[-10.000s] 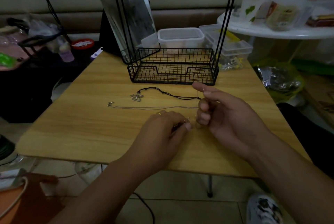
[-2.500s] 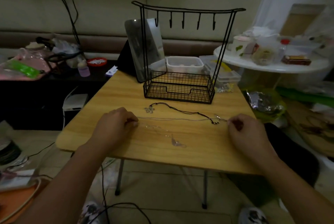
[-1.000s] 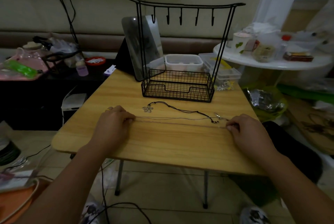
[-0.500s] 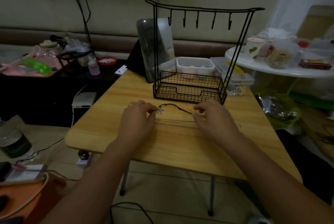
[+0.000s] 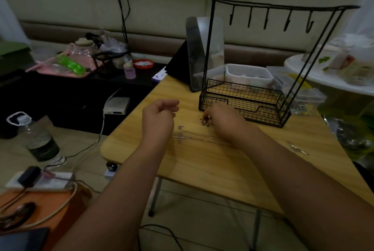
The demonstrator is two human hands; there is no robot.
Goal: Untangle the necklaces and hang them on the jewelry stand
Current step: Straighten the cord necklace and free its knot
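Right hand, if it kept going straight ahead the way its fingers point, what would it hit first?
Likely the flower pendant at the right hand's fingertips, then the wire basket of the jewelry stand just beyond. Depth is unclear.

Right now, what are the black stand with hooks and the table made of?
The jewelry stand looks like thin metal wire with a matte black coating: slim bent rods, small hooks and a mesh basket. The table looks like wood or wood-look laminate, pale yellow with grain lines and a smooth, slightly shiny top.

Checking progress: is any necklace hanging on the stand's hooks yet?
No, all five hooks on the jewelry stand are bare; a silver chain lies on the table.
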